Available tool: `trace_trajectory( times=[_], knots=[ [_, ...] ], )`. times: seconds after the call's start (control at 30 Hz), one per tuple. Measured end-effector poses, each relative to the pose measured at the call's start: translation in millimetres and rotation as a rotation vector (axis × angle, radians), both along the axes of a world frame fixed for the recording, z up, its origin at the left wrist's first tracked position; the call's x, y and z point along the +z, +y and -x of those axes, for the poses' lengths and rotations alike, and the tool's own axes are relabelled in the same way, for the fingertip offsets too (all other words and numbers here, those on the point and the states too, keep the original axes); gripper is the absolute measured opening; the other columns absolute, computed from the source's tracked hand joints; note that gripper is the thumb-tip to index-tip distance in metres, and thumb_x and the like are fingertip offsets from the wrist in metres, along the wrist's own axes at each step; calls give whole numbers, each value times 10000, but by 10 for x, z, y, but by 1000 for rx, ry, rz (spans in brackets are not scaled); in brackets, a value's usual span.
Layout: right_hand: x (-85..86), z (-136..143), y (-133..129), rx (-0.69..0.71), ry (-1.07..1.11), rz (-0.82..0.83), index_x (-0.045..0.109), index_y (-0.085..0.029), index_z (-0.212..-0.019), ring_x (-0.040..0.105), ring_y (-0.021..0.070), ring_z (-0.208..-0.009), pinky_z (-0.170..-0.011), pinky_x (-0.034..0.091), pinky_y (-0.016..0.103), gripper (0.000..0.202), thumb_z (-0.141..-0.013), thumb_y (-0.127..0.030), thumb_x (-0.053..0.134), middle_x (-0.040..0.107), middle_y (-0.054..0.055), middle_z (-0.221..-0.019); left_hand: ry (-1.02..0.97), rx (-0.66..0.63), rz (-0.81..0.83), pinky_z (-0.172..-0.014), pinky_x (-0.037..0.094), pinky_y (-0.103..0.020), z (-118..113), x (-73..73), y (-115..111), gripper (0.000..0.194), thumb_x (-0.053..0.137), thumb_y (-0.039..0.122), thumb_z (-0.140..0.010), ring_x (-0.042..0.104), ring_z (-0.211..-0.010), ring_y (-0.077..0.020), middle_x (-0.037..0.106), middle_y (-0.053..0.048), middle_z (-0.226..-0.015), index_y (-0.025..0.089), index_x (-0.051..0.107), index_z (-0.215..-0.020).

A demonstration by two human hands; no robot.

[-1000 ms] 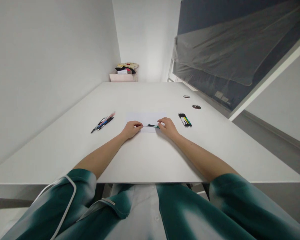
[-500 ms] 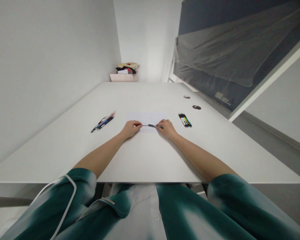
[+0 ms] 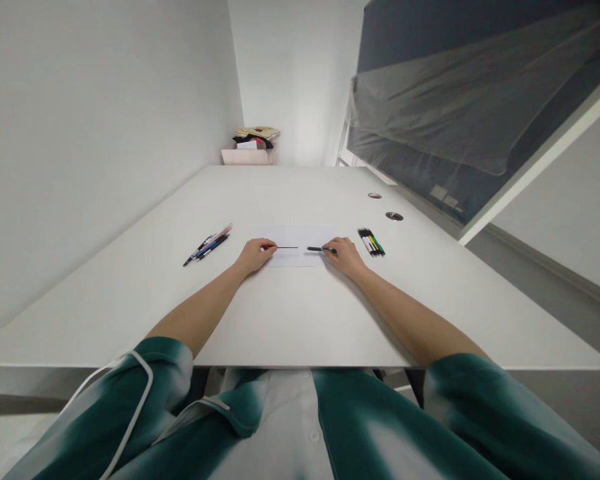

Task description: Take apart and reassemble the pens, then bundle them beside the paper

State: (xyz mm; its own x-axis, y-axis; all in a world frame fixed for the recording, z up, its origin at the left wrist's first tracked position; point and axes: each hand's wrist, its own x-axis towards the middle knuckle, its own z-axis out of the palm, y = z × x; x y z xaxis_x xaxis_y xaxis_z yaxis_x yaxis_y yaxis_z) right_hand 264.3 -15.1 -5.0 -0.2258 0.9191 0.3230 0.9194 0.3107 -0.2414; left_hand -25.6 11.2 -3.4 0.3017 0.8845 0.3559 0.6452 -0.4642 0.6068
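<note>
My left hand (image 3: 255,255) is closed in a pinch on a thin dark pen refill (image 3: 288,248), which points right, level over the paper. Opposite it, my right hand (image 3: 344,255) grips a black and teal pen barrel (image 3: 316,249), its black end facing the refill. A small gap separates the two pieces. Beneath both hands lies a white sheet of paper (image 3: 300,260). How the fingertips sit is partly hidden.
Several pens (image 3: 207,248) lie in a loose bunch to the left. A row of pens (image 3: 371,242) in black, white, yellow and green sits right of my right hand. Two round cable holes (image 3: 394,217) are at the right edge. A box (image 3: 245,157) stands behind the table.
My hands have moved apart, left hand leftward and right hand rightward. The refill has come out of the pen barrel, and a gap now shows between them.
</note>
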Motion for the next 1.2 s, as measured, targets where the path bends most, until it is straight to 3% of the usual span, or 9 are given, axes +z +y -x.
trace_trajectory(
  times=[0.77, 1.2],
  knots=[
    [-26, 51, 5, 52, 49, -41, 745, -198, -1023, 586, 237, -983, -886, 411, 337, 241, -877, -215, 553, 708, 93, -1027, 24, 3, -13, -822, 498, -319, -32, 15, -29, 238, 570, 317, -790, 647, -806, -195, 747, -55, -864, 179, 749, -867],
    [4, 289, -142, 281, 172, -10, 681, -176, -1042, 600, 184, -926, -829, 448, 297, 241, -887, -166, 497, 674, 86, -1013, -22, -79, 24, -806, 506, -304, -269, 35, -193, 224, 577, 296, -791, 640, -777, -176, 734, -45, -839, 172, 741, -882]
  ],
)
